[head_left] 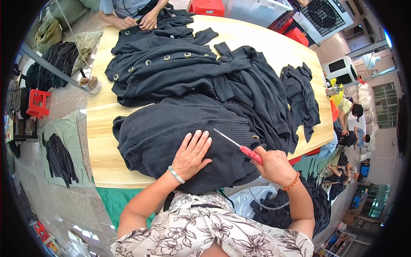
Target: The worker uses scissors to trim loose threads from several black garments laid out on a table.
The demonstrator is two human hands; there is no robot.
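Note:
A dark knitted cardigan [171, 128] lies spread on the wooden table [100, 158] right in front of me. My left hand [192, 155] rests flat on the knit, fingers stretched out and holding nothing. My right hand [275, 166] is closed around the red handle of a tool with a thin metal shaft [229, 140]. The shaft points to the upper left over the cardigan, just right of my left fingertips; its exact tip shape is too small to tell. A ribbed band and a button [255, 137] show near the tool.
More dark cardigans [167, 77] with buttons lie beyond, and a smaller dark knit piece [299, 96] is at the right. Across the table a person's hands [143, 21] handle another dark garment. A red stool [38, 103] stands left; dark knits [274, 210] are heaped below the table's right edge.

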